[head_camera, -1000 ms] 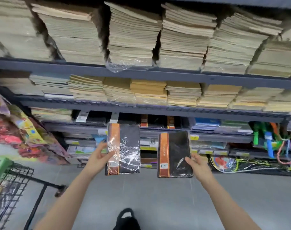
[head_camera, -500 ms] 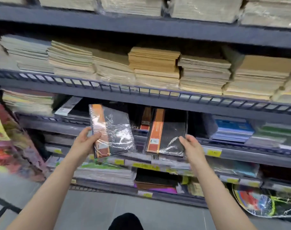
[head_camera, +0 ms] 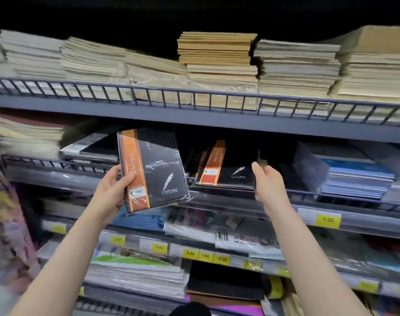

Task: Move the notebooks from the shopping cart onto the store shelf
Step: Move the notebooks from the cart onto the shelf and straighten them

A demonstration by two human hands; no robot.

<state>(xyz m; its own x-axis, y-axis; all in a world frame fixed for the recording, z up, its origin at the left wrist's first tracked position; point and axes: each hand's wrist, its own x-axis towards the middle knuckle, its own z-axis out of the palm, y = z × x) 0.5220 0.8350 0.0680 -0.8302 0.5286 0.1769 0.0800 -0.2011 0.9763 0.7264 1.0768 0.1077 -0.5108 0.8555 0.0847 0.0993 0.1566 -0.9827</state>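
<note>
My left hand (head_camera: pixel 113 190) grips a plastic-wrapped black notebook (head_camera: pixel 159 169) with an orange stripe by its left edge. It is tilted in front of the middle shelf (head_camera: pixel 308 193). A second black and orange notebook (head_camera: pixel 231 169) lies flat on that shelf on a dark stack. My right hand (head_camera: pixel 268 182) is at its right edge with the fingers loosely extended and nothing clasped. The shopping cart is out of view.
Tall stacks of cream and tan notebooks (head_camera: pixel 217 69) fill the shelf above, behind a wire rail (head_camera: pixel 194 99). Blue notebooks (head_camera: pixel 356 179) lie right of my right hand and dark pads (head_camera: pixel 96 149) left of my left. Lower shelves hold wrapped stationery and yellow price tags (head_camera: pixel 328 220).
I have come closer to the shelves. My right hand has laid its notebook flat on the middle shelf and loosened its hold. My left hand has brought its notebook up towards that shelf.
</note>
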